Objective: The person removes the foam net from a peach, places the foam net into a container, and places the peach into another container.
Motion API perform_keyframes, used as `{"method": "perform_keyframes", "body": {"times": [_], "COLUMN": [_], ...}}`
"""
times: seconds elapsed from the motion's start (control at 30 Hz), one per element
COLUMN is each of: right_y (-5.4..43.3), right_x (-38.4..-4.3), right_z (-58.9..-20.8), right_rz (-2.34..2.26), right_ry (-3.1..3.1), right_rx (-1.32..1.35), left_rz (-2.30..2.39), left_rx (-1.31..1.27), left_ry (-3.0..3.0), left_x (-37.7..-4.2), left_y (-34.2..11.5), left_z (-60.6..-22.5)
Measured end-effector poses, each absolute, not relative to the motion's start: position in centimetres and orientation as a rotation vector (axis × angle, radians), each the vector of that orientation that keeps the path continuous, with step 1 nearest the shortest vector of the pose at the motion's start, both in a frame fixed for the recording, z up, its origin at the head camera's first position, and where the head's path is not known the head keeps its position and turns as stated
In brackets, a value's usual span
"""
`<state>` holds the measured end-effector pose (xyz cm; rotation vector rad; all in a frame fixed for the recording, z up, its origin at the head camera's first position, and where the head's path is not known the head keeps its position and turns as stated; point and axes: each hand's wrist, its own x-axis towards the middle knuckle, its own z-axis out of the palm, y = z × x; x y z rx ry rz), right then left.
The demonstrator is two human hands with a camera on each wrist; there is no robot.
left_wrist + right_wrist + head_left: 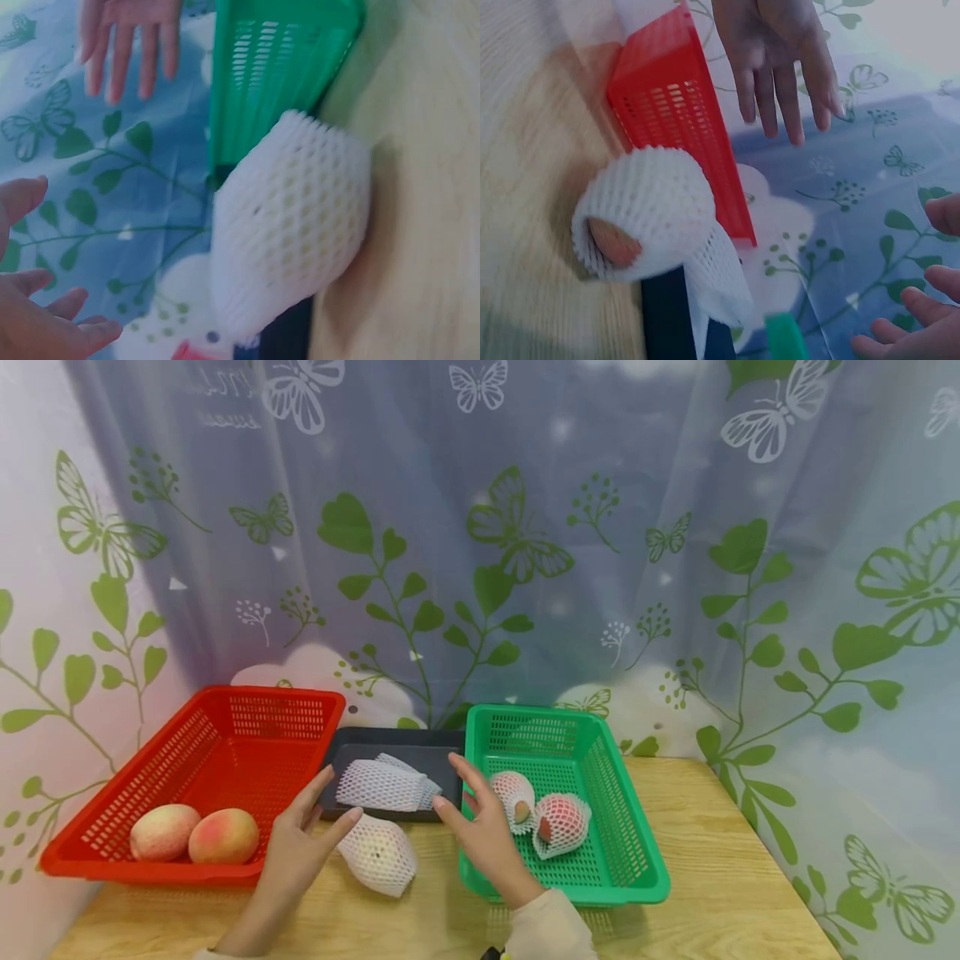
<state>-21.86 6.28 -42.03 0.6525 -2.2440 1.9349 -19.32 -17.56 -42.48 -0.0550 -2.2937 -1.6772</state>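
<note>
A peach in a white foam net (378,855) lies on the table between my two hands, its net closed over much of the fruit. In the right wrist view the same netted peach (649,214) shows bare reddish skin through an opening. To its left and above it hovers my left hand (296,835), fingers spread and holding nothing. My right hand (483,827) is on the other side, near the green basket's left rim, also with extended fingers and nothing in them. Behind the peach, empty foam nets (382,783) lie in a dark tray (442,743).
A red basket (213,777) on the left holds two bare peaches (223,837). On the right, a green basket (600,868) holds two netted peaches (562,823). A patterned curtain (420,527) hangs behind the wooden table (720,860).
</note>
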Motion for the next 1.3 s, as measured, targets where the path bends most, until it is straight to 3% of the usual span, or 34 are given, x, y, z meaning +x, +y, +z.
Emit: {"method": "perform_keyframes", "body": {"times": [0.6,1.3], "right_y": [13.8,14.7], "right_x": [-20.8,-20.3], "right_z": [-42.2,-42.6], "right_rz": [1.898,1.935], "right_ry": [-2.235,-2.231], "right_rx": [0.370,0.262], "left_rz": [-1.570,-1.551], "left_rx": [0.163,0.163], "left_ry": [-2.378,-2.371], "left_x": [-16.5,-15.8], "left_y": [-23.4,-25.0], "left_z": [-42.2,-43.3]}}
